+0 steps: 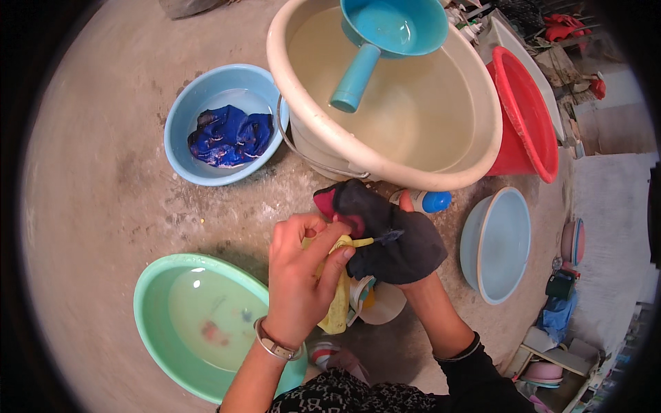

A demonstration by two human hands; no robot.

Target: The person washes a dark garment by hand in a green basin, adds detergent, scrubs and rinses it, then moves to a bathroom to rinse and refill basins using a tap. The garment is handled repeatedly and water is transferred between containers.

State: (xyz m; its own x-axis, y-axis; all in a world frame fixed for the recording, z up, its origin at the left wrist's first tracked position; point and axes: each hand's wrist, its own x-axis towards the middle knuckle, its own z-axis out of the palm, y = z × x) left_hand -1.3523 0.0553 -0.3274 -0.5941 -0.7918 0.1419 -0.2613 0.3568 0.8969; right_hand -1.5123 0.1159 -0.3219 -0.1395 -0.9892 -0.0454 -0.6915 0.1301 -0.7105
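Observation:
My left hand (304, 279), with a bracelet at its wrist, grips the top of a yellow plastic bottle (338, 304) with a thin nozzle. The nozzle points right, over a black cloth item with dark pink parts (397, 253). A small shiny patch shows on the black fabric by the nozzle's tip. My right hand (407, 202) supports this item from below; the fabric hides most of its fingers. Below left, a green basin (155, 310) holds cloudy liquid. A light blue basin (178, 160) holds water and a wet dark blue cloth (230, 134).
A large cream bucket (320, 108) of water stands ahead, with a turquoise dipper (361, 72) across it. Beside it are a red tub (521, 118) and a bottle with a blue cap (436, 201). Another pale blue basin (472, 242) stands right. A white container (387, 304) sits below my hands.

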